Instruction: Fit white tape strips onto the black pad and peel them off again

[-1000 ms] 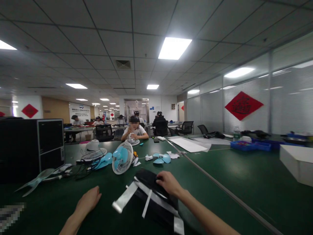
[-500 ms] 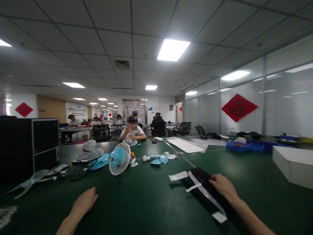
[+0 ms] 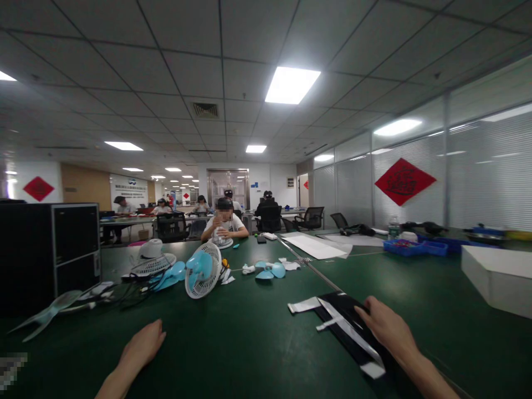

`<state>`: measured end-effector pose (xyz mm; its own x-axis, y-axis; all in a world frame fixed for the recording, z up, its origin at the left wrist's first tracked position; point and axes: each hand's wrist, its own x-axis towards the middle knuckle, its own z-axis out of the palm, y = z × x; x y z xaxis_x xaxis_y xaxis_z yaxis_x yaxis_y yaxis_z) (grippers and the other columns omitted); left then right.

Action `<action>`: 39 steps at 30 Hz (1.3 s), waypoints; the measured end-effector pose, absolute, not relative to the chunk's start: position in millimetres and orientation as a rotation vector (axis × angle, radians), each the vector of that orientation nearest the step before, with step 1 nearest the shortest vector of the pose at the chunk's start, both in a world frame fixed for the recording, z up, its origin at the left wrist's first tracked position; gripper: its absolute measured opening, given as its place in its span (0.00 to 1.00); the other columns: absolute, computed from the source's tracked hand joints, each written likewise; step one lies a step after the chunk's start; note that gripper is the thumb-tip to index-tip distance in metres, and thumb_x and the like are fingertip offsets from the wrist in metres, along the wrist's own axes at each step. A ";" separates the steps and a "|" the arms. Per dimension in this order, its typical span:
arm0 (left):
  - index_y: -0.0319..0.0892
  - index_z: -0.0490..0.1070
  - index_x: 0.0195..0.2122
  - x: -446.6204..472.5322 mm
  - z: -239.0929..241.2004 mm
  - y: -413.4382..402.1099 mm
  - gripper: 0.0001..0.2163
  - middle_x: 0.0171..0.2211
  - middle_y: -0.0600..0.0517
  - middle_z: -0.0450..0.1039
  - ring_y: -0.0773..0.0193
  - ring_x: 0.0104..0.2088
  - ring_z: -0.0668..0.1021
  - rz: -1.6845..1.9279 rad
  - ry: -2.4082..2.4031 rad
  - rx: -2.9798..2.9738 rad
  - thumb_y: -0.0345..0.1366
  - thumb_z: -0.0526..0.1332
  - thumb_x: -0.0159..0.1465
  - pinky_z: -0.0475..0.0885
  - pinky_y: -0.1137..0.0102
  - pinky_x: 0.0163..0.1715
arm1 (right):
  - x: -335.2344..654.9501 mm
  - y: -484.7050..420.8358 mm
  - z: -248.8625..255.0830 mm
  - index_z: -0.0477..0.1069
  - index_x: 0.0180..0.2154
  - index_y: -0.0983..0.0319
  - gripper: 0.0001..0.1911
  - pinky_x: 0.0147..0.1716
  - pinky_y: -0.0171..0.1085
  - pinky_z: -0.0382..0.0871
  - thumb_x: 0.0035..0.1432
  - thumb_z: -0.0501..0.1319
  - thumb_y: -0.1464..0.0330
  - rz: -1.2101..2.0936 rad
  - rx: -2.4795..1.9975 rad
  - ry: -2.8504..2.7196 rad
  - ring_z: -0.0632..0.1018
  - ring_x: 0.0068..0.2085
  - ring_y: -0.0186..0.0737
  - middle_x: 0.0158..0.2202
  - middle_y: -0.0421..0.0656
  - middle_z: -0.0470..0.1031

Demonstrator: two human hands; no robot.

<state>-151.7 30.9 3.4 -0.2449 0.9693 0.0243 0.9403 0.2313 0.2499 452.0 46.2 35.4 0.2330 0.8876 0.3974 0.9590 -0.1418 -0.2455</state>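
Observation:
My right hand (image 3: 386, 328) lies palm down on a flat black piece (image 3: 348, 324) crossed by white tape strips, at the right front of the green table (image 3: 249, 332). Its fingers are stretched over the piece. My left hand (image 3: 141, 346) rests flat on the bare table at the left front, fingers together and extended, holding nothing. A small white desk fan with blue blades (image 3: 203, 270) stands further back, between the two hands.
Fan grilles, blue blades (image 3: 270, 270) and cables lie at mid-left. A black computer case (image 3: 50, 249) stands at far left. A white box (image 3: 499, 277) and blue tray (image 3: 415, 246) sit on the right. A person (image 3: 224, 221) sits at the far end; others work behind.
My right hand slid the black taped piece from in front of me over to the right. My left hand stayed nearly where it was.

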 end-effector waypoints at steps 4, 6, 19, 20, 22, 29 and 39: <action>0.41 0.68 0.37 -155.7 -2.5 33.9 0.11 0.41 0.43 0.75 0.58 0.40 0.77 0.362 2.352 1.828 0.36 0.49 0.63 0.70 0.67 0.37 | 453.2 18.0 25.3 0.67 0.33 0.59 0.20 0.29 0.41 0.65 0.58 0.47 0.52 0.010 -2.094 -1.629 0.78 0.32 0.51 0.30 0.50 0.78; 0.40 0.69 0.39 -156.8 -3.8 34.6 0.11 0.43 0.43 0.74 0.58 0.41 0.77 0.356 2.353 1.812 0.37 0.49 0.63 0.70 0.67 0.37 | 455.4 7.4 19.4 0.68 0.33 0.59 0.19 0.29 0.42 0.67 0.56 0.50 0.52 0.107 -2.095 -1.604 0.79 0.33 0.52 0.31 0.50 0.78; 0.41 0.69 0.42 -163.3 -10.8 38.4 0.13 0.44 0.43 0.74 0.55 0.45 0.76 0.389 2.333 1.782 0.37 0.49 0.62 0.71 0.65 0.40 | 445.7 -10.3 10.8 0.70 0.42 0.63 0.26 0.35 0.45 0.70 0.47 0.55 0.53 0.285 -2.027 -1.589 0.79 0.38 0.55 0.35 0.53 0.80; 0.41 0.68 0.42 -163.2 -10.2 38.1 0.13 0.45 0.43 0.74 0.56 0.45 0.76 0.385 2.326 1.778 0.37 0.49 0.62 0.71 0.65 0.40 | 444.8 -10.8 9.6 0.70 0.43 0.63 0.27 0.35 0.45 0.70 0.47 0.54 0.52 0.290 -2.017 -1.589 0.79 0.38 0.56 0.34 0.52 0.80; 0.40 0.68 0.42 -162.0 -8.4 37.3 0.13 0.46 0.41 0.73 0.56 0.45 0.76 0.365 2.328 1.774 0.37 0.49 0.62 0.71 0.66 0.40 | 443.6 -11.1 6.7 0.69 0.45 0.65 0.29 0.35 0.44 0.70 0.48 0.53 0.51 0.295 -1.997 -1.584 0.79 0.38 0.55 0.34 0.52 0.80; 0.40 0.68 0.41 -160.7 -9.9 39.3 0.12 0.47 0.41 0.73 0.57 0.44 0.77 0.294 2.376 1.855 0.37 0.48 0.63 0.69 0.68 0.39 | 446.0 -7.2 1.9 0.71 0.43 0.63 0.28 0.31 0.40 0.70 0.44 0.55 0.54 0.359 -1.887 -1.536 0.80 0.33 0.51 0.29 0.48 0.80; 0.40 0.68 0.42 -167.8 -19.9 45.2 0.13 0.47 0.41 0.74 0.56 0.44 0.77 0.345 2.376 1.868 0.38 0.48 0.63 0.69 0.67 0.38 | 433.1 -11.8 15.9 0.74 0.41 0.65 0.30 0.26 0.38 0.72 0.39 0.57 0.52 0.558 -1.552 -1.385 0.79 0.34 0.51 0.30 0.50 0.79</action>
